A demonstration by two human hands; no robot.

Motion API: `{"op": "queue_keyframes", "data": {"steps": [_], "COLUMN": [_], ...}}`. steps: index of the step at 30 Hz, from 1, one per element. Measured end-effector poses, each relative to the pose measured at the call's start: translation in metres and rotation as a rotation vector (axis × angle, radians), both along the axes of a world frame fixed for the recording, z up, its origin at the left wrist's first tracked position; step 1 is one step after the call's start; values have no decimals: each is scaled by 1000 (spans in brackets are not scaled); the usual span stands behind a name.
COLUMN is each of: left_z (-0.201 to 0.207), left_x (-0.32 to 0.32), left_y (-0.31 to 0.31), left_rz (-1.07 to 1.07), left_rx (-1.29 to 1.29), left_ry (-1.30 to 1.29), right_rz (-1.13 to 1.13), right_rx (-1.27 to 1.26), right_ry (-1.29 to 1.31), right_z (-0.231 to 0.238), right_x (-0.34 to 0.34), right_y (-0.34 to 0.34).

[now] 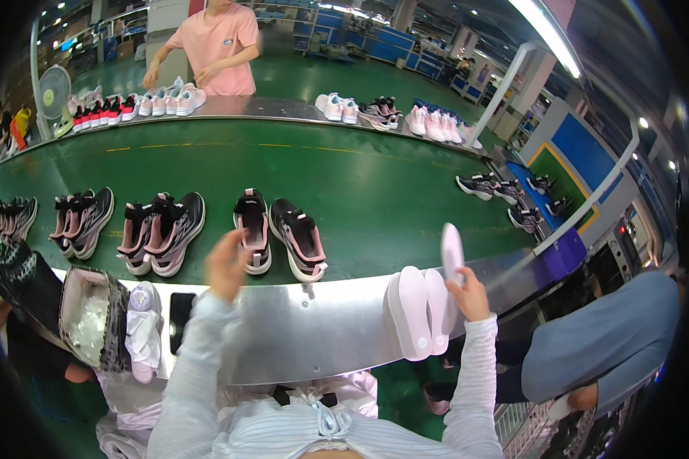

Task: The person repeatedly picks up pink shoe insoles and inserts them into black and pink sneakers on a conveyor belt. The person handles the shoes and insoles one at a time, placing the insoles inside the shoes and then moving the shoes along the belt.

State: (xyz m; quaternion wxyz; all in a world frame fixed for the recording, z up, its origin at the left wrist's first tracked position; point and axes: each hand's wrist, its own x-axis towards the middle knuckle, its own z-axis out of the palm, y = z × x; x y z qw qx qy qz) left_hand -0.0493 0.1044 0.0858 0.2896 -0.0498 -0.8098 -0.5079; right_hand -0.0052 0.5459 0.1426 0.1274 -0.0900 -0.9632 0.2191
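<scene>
— Striped sleeves come up from the bottom. What is the right hand [469,294] doing?
— Its grip holds a pale insole [452,251] over the bench's [314,336] right end, above two more insoles [419,312].
— And the left hand [226,266]?
— Its grip is on a black-and-pink shoe [253,229] at the belt's [360,183] near edge.

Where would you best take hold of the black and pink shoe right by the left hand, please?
Take the black and pink shoe at its heel collar, coming from the near edge: the heel points toward the left hand, and the open collar gives a rim to pinch.
</scene>
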Motion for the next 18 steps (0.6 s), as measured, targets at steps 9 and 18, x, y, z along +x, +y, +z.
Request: {"op": "queue_keyframes", "data": {"steps": [9, 18], "left_z": [-36, -38], "left_x": [-144, -144], "left_y": [66, 44], "left_rz": [-68, -171], "left_rx": [-447, -213], "left_ry": [-331, -144], "right_rz": [1025, 494], "right_rx": [-483, -91], "right_ry": [-350, -615], "right_z": [-4, -63], "right_x": [-103, -191], "right_y": [-147, -247]}}
